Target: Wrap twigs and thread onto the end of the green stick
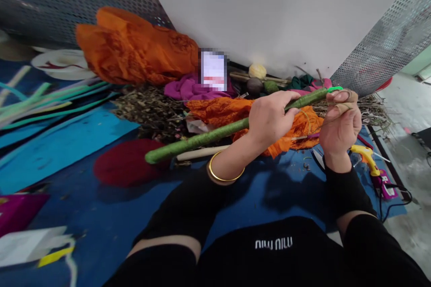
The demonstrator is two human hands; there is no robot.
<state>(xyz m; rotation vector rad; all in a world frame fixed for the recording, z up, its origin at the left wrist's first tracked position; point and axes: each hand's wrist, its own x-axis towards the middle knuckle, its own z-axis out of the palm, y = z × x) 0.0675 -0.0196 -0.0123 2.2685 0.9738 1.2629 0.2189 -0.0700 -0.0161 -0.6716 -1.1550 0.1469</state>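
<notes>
A long stick wrapped in green thread slants up to the right across the middle. My left hand is closed around its upper half, a gold bangle on the wrist. At the stick's upper right end shows a small bright green loop. My right hand is beside that end, its fingers pinched together at the loop. A thin pale strand seems to run across these fingers; what exactly they grip is unclear. Beneath both hands lies crumpled orange cloth.
A yellow glue gun rests on the right with a cable. Behind are a lit screen, yarn balls and a white board. A dark red disc, dried plant matter and coloured strips lie left.
</notes>
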